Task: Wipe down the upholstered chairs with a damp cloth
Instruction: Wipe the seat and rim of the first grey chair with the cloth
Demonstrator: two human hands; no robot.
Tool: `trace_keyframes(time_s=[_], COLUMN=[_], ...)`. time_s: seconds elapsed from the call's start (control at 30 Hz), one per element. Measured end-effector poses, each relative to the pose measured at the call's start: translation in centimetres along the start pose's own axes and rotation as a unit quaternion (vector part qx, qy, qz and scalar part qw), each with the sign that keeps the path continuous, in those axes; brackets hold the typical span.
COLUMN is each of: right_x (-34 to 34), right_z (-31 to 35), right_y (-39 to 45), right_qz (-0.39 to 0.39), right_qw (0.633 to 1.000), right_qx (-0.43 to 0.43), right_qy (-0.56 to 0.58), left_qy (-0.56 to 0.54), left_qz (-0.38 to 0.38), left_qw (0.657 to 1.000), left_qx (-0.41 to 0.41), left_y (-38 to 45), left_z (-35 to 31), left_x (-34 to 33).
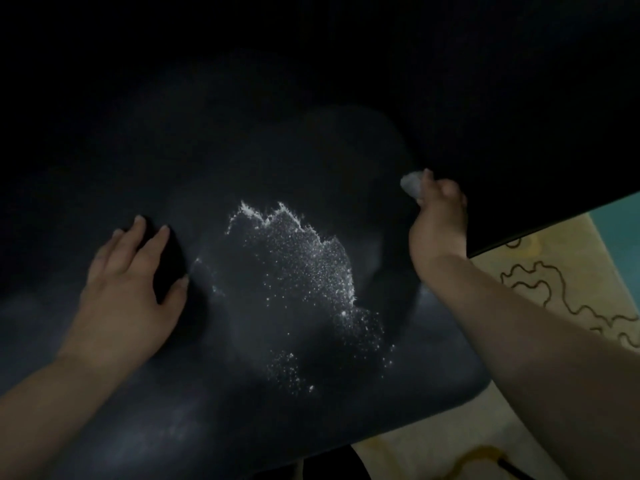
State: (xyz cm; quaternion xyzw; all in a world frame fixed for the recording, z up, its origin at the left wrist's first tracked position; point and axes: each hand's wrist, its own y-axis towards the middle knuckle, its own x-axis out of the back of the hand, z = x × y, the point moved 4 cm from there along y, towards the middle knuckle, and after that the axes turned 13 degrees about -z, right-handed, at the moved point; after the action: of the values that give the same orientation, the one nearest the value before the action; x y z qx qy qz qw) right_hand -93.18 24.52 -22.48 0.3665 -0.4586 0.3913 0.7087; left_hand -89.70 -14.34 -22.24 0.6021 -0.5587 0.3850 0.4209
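Observation:
A dark upholstered chair seat (214, 393) fills most of the view, with its black backrest (450, 81) rising behind. A patch of white foam or wet droplets (304, 275) glistens in the middle of the seat. My left hand (131, 282) rests flat on the seat to the left of that patch, fingers spread. My right hand (438, 220) is raised at the seat's right side and grips a small bunched pale cloth (412, 185), of which only the end shows beyond the fingers.
A cream rug with dark wavy lines (554, 292) lies on the floor to the right and below the seat. A strip of teal floor (620, 230) shows at the far right. The scene is dim.

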Motion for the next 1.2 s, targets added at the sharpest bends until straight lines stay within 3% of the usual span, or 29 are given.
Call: trace_keyframes(time_s=[0.17, 0.3, 0.47, 0.57, 0.8, 0.97, 1.07, 1.2], right_x=[2.4, 4.2, 1.2, -0.1, 3.8, 2.8, 1.7, 4.1], right_z=[-3.7, -3.6, -0.1, 0.0, -2.9, -0.5, -1.0, -5.4], right_y=[-6.9, -10.3, -2.4, 0.0, -8.2, -1.8, -1.2, -8.2], right_qz=[0.015, 0.003, -0.03, -0.019, -0.019, -0.032, -0.007, -0.009], right_qw=[0.994, 0.997, 0.998, 0.99, 0.992, 0.98, 0.981, 0.993], right_qx=[-0.104, -0.065, 0.019, -0.001, -0.042, -0.046, -0.011, -0.017], right_qy=[0.024, 0.036, 0.059, 0.141, 0.115, 0.19, 0.191, 0.117], left_qy=[0.0, 0.005, 0.006, 0.007, 0.006, 0.003, 0.005, -0.001], left_qz=[0.03, 0.044, 0.038, 0.028, 0.018, 0.016, 0.015, 0.016], left_qw=[0.999, 0.999, 0.999, 1.0, 1.0, 1.0, 1.0, 1.0], left_qx=[0.01, 0.002, 0.0, -0.011, 0.009, 0.009, -0.001, 0.011], left_y=[0.0, 0.1, -0.1, -0.3, -0.1, -0.2, -0.3, -0.3], left_z=[0.1, 0.3, 0.2, 0.2, -0.3, -0.3, -0.3, -0.5], left_x=[0.3, 0.4, 0.4, 0.1, 0.0, 0.1, 0.0, 0.0])
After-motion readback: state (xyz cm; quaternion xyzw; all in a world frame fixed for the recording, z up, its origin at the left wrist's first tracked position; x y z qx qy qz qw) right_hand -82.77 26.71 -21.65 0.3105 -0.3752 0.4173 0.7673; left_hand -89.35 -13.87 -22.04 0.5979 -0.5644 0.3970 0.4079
